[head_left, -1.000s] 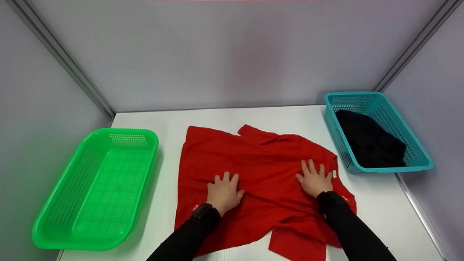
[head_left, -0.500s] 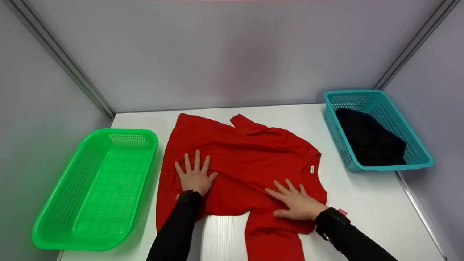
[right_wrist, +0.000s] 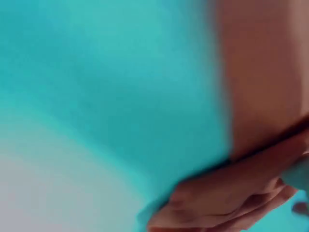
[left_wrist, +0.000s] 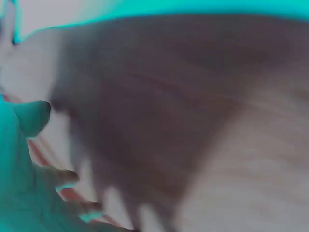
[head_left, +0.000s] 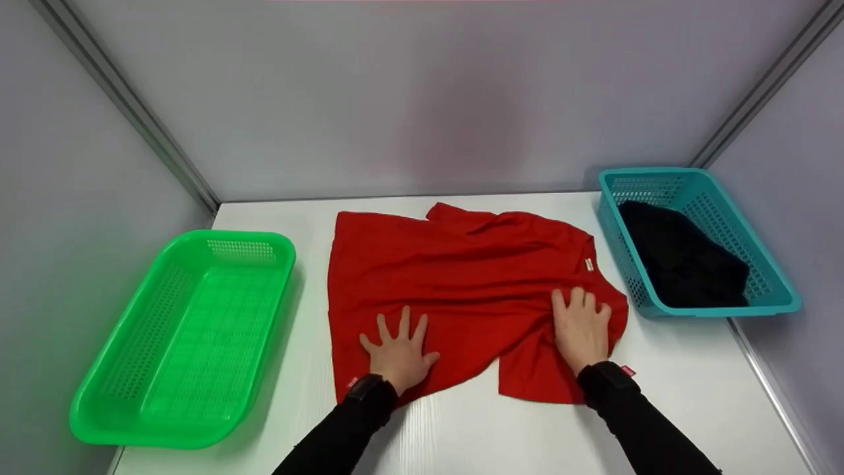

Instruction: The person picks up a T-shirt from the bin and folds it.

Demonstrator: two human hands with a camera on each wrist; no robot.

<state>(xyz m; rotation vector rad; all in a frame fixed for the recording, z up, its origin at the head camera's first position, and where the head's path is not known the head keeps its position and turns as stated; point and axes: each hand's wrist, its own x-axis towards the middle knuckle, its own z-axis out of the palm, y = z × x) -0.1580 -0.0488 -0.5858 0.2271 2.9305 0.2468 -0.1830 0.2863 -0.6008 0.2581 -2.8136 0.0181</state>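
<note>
A red shirt [head_left: 455,284] lies sideways on the white table, wrinkled across its middle. Its neckline with a white label [head_left: 589,265] is at the right, one sleeve points to the back and the other sleeve [head_left: 541,369] towards the front. My left hand [head_left: 399,356] presses on the lower left of the shirt with fingers spread. My right hand [head_left: 581,330] rests on the lower right beside the front sleeve, fingers apart and somewhat bent, cloth creased around it. In the left wrist view, oddly coloured, the left hand [left_wrist: 19,164] shows with fingers apart.
A green basket [head_left: 283,264] with nothing in it stands at the left of the white table [head_left: 448,442]. At the back right, a teal basket [head_left: 725,311] holds black cloth [head_left: 682,260]. Grey panels enclose the table at the back and sides.
The shirt moved left and towards the back, then to the right, and its front sleeve is drawn up from the near edge. Both hands went left, then right again; the right hand now points forward.
</note>
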